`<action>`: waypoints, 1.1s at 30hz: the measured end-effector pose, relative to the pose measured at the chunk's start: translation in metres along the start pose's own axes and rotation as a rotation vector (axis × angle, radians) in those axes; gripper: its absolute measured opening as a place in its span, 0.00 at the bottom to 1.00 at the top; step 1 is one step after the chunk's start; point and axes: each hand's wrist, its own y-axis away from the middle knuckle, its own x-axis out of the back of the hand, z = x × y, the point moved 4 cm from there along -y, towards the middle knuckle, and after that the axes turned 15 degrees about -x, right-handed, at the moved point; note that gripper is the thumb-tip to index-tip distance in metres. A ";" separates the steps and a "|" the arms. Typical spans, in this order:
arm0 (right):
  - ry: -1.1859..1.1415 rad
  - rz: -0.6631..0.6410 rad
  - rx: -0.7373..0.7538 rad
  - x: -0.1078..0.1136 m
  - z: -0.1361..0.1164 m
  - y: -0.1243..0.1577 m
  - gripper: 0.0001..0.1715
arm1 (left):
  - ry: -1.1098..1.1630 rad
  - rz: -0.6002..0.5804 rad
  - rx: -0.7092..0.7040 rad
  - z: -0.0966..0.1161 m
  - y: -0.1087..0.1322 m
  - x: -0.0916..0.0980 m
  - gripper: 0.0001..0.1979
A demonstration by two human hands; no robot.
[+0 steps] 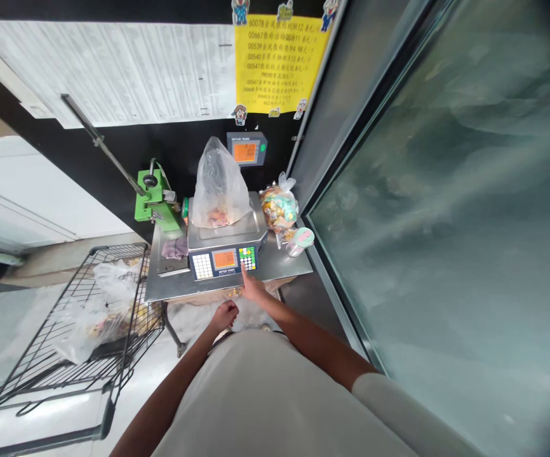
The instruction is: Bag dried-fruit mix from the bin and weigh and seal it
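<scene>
Touching keypad: the right hand (254, 287) reached forward, and its extended index fingertip (243, 269) rested on the coloured keypad (247, 258) of the weighing scale (225, 235). It clamped on nothing. The other fingers seemed curled together, but from this view I could not be fully sure.

Closed hand: the left hand (224, 315) made a fist with the fingers together, near the front edge of the steel counter (165, 289). It did not touch the scale, and no held object was visible in it.

Nearer hand: the right hand was nearer to the scale and was the only hand touching it.

Bag position: the clear plastic bag (220, 184) stood on the scale's steel platter, ahead of the right fingertip and slightly to its left. Its long axis ran upright, with the gathered top above and pinkish food at the bottom.

Beside the scale: a green machine (155, 200) stood on the left side. A crumpled bag of food (279, 206) and a plastic tub with a lid (298, 241) lay on the right side.

Below the counter: a wire shopping cart (98, 304) stood to the left, holding plastic bags (101, 311).
</scene>
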 end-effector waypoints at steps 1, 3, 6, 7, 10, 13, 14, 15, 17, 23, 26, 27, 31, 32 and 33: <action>-0.003 -0.028 -0.001 0.000 -0.003 -0.001 0.59 | 0.003 0.001 -0.002 0.000 -0.001 0.000 0.06; -0.022 -0.063 -0.003 0.002 -0.010 -0.004 0.60 | 0.009 0.001 -0.004 0.001 -0.002 -0.001 0.06; -0.043 -0.067 0.033 0.001 -0.013 -0.005 0.62 | 0.016 -0.012 -0.006 0.004 -0.002 -0.004 0.06; -0.036 -0.052 0.048 0.001 -0.010 -0.005 0.62 | 0.017 -0.018 -0.007 0.005 -0.003 -0.005 0.06; -0.003 0.013 0.060 -0.004 0.008 0.001 0.55 | 0.019 -0.030 -0.006 0.008 -0.002 -0.008 0.06; -0.014 0.030 -0.013 -0.009 0.031 0.008 0.52 | 0.022 -0.030 -0.005 0.010 -0.002 -0.009 0.06; -0.022 0.031 -0.036 -0.010 0.037 0.010 0.53 | 0.022 -0.030 -0.005 0.010 -0.002 -0.009 0.06; -0.029 0.034 -0.052 -0.011 0.041 0.011 0.53 | 0.021 -0.031 -0.004 0.010 -0.002 -0.009 0.07; -0.042 0.047 -0.056 -0.011 0.045 0.012 0.54 | 0.018 -0.037 -0.005 0.009 -0.002 -0.010 0.08; -0.045 -0.002 -0.050 -0.010 0.044 0.006 0.57 | 0.011 -0.039 -0.004 0.006 0.000 -0.010 0.06; -0.040 -0.050 -0.068 -0.010 0.040 0.003 0.60 | 0.013 -0.032 -0.001 0.004 0.001 -0.008 0.04; -0.044 -0.059 -0.070 -0.009 0.039 0.003 0.61 | 0.013 -0.030 0.001 0.004 0.001 -0.008 0.04; -0.071 -0.097 -0.078 -0.008 0.033 0.003 0.65 | 0.013 -0.032 0.010 0.002 0.002 -0.009 0.05; -0.078 -0.107 -0.081 -0.007 0.033 0.002 0.66 | 0.013 -0.035 0.011 0.002 0.002 -0.010 0.05; -0.086 -0.118 -0.083 -0.007 0.033 0.002 0.66 | 0.012 -0.039 0.011 0.002 0.002 -0.011 0.05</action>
